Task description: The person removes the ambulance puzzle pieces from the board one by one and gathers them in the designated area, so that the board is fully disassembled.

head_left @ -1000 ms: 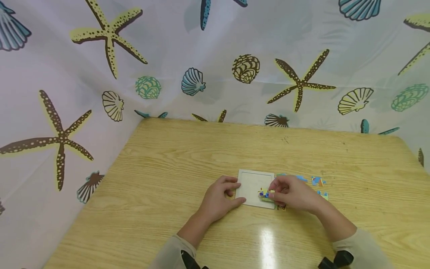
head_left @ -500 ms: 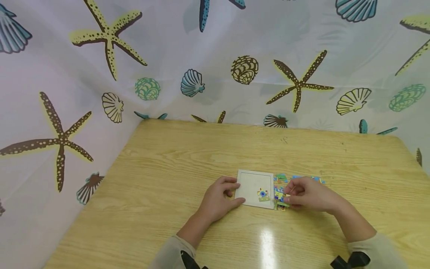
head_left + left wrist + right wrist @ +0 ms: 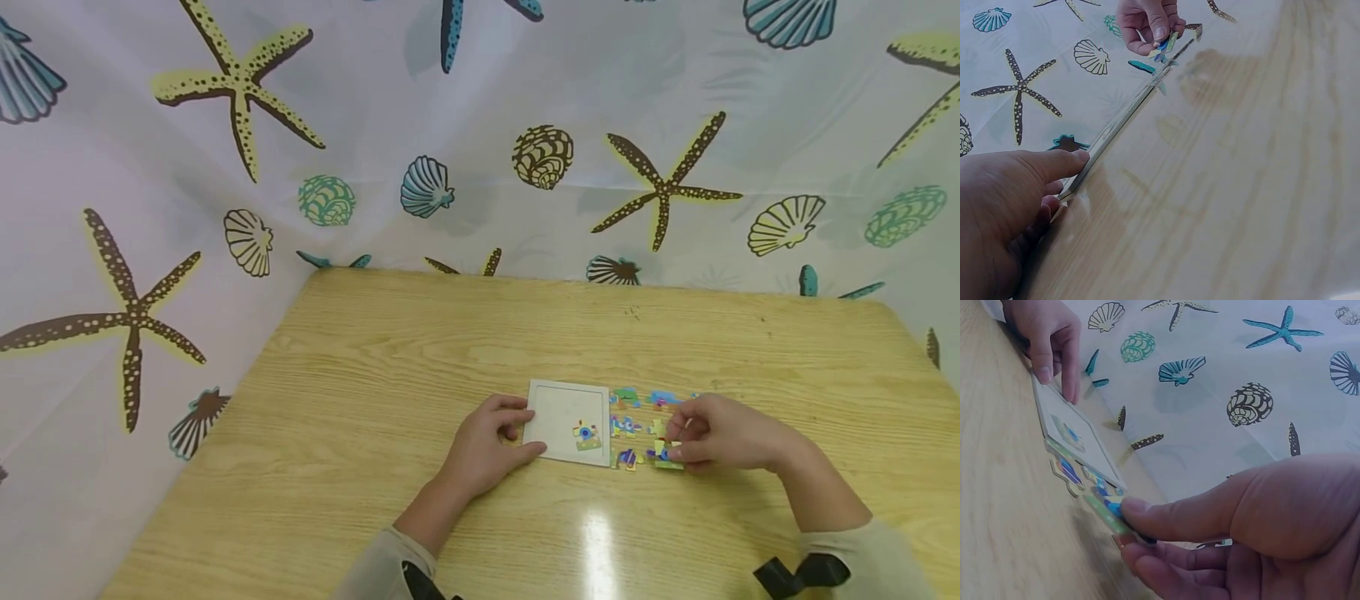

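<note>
A white, square puzzle tray (image 3: 553, 410) with a raised rim lies flat on the table. My left hand (image 3: 487, 446) grips its left side, thumb near the front corner and fingers along the edge. Inside the tray, toward the front right, sits a puzzle piece (image 3: 587, 436) with a blue round spot. My right hand (image 3: 727, 433) pinches another jigsaw piece, green-edged with blue (image 3: 1104, 511), between thumb and fingers, right of the tray. In the right wrist view this piece is tilted, its far part covered by the thumb.
Several loose colourful pieces lie right of the tray, among them a green one (image 3: 626, 397), a blue one (image 3: 664, 397) and a purple one (image 3: 627, 458). The wooden table (image 3: 375, 358) meets a shell-and-starfish curtain (image 3: 480, 108) at the back and left.
My right hand has moved right, from over the tray to beyond the nearest loose pieces, carrying its piece. Pieces it covered now show. My left hand stays on the tray.
</note>
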Available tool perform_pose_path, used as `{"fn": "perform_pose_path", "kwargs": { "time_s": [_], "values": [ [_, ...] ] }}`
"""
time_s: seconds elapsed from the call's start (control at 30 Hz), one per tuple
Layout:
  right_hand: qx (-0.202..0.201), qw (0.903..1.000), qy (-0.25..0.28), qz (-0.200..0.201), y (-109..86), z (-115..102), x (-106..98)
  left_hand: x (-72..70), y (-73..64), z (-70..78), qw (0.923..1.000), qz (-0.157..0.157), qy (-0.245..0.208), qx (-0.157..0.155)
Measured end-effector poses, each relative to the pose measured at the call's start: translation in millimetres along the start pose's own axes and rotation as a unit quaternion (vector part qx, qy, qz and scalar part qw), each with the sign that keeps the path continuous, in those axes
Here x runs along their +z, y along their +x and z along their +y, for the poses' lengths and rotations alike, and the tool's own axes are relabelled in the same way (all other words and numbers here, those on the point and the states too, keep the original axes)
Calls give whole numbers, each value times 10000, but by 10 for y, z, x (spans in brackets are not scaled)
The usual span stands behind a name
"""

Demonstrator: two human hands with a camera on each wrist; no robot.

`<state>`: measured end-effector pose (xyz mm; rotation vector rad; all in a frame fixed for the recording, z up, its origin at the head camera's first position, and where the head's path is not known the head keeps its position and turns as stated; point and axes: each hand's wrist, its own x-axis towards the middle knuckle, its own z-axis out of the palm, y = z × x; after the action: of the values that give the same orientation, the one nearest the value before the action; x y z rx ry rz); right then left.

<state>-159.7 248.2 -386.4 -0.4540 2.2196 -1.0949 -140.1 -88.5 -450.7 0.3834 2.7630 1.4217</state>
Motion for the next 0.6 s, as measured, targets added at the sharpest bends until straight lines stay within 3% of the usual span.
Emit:
{"fn": "perform_pose_path", "kwargs": {
  "time_s": [0.27,0.6],
  "values": [
    [192,9994,-187,198,-46,34,-7,16,-3,6,10000,29,74,60],
    [556,9879,-1229,772,-55,-28,80,19,-8,18,10000,22,79,50]
  ]
}}
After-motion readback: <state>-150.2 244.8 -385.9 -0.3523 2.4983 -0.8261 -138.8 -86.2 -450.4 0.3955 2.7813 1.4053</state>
